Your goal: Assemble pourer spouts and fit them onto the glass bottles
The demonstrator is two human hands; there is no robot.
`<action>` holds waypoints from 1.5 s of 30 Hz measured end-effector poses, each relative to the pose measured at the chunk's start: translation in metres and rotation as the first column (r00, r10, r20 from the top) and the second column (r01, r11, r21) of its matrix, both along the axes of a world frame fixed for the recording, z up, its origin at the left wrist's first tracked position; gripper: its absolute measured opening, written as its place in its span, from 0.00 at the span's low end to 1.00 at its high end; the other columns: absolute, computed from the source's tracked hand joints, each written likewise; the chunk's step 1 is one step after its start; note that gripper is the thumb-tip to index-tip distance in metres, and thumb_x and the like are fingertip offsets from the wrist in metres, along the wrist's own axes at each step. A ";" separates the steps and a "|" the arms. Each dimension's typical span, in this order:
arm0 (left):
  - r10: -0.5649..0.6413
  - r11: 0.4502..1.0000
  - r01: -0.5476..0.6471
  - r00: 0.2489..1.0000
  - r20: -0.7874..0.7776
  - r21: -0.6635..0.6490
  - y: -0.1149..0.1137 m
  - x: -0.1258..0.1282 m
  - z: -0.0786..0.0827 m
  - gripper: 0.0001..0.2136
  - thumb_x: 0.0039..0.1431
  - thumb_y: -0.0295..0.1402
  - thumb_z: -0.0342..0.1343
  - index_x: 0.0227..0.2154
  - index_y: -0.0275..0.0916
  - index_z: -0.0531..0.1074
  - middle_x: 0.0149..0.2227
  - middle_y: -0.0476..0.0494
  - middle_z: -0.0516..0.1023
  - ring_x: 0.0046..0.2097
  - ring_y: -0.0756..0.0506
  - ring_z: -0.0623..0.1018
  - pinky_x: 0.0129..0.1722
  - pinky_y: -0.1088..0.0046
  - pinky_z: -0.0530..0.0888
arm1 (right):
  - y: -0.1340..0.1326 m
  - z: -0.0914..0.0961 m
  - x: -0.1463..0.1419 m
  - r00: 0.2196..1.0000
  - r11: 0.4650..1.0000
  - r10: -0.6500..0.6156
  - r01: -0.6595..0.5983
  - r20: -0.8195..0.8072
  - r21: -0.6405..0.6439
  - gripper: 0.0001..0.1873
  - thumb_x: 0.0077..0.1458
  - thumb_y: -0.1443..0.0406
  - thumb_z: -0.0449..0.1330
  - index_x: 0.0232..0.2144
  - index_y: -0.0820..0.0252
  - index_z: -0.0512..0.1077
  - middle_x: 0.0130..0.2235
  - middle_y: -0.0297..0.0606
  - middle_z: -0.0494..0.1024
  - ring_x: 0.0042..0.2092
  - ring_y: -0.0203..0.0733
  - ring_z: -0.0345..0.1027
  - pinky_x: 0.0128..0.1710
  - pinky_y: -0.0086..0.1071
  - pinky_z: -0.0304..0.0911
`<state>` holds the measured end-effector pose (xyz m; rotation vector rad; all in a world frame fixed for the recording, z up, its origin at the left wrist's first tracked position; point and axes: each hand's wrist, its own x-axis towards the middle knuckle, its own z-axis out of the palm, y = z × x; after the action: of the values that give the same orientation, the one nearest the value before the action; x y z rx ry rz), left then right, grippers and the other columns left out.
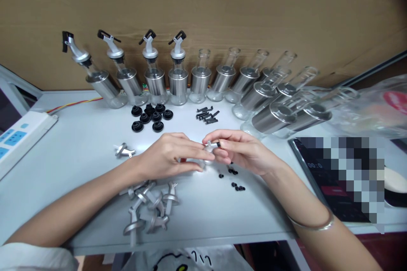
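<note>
Over the middle of the table, my left hand (174, 154) closes its fingers around a silver pourer spout (210, 147). My right hand (243, 150) pinches the spout's other end, where a small black piece sits at the tip; whether that piece is pressed on or only held there I cannot tell. Several loose silver pourer spouts (154, 199) lie in a heap below my left forearm, and a single spout (124, 151) rests above it. Small black caps (235, 185) are scattered under my right hand. Beyond my hands are black rubber stoppers (145, 117) and thin black levers (206, 115).
Along the cardboard wall stand several glass-and-steel bottles (154, 86) with pourers fitted, then several bottles without tops (201, 78) reaching to the right. A white power strip (28, 133) lies at left. At right are a tablet (330, 182) and a clear plastic bag (378, 106).
</note>
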<state>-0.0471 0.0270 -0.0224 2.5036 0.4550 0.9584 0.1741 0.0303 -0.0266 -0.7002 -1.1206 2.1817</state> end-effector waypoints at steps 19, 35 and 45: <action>-0.089 0.963 0.029 0.973 -0.214 -0.268 0.005 -0.008 0.011 0.15 0.61 0.30 0.57 0.51 0.42 0.74 0.51 0.42 0.78 0.47 0.46 0.81 0.46 0.74 0.77 | -0.005 -0.003 -0.016 0.885 0.886 -0.334 0.178 0.323 0.428 0.17 0.46 0.53 0.68 0.26 0.61 0.72 0.23 0.32 0.73 0.24 0.31 0.62 0.25 0.28 0.59; 0.465 0.829 -0.520 0.430 -0.774 0.209 0.038 -0.053 0.033 0.12 0.58 0.26 0.45 0.29 0.39 0.74 0.32 0.44 0.79 0.30 0.46 0.76 0.28 0.74 0.65 | -0.001 -0.007 -0.015 0.854 0.836 -0.449 0.297 0.262 0.462 0.18 0.46 0.52 0.68 0.27 0.60 0.71 0.23 0.31 0.73 0.24 0.33 0.64 0.28 0.31 0.62; 0.496 0.836 -0.463 0.406 -0.768 0.295 0.046 -0.054 0.021 0.12 0.59 0.25 0.44 0.30 0.40 0.72 0.36 0.44 0.79 0.30 0.44 0.75 0.26 0.72 0.61 | -0.003 -0.008 -0.017 0.861 0.837 -0.434 0.277 0.265 0.471 0.14 0.47 0.56 0.67 0.28 0.60 0.71 0.26 0.33 0.74 0.27 0.34 0.66 0.28 0.31 0.64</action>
<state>-0.1010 0.0729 -0.0013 2.7638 1.5400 -0.2087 0.1575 0.0270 -0.0345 -1.0450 -1.4473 1.4539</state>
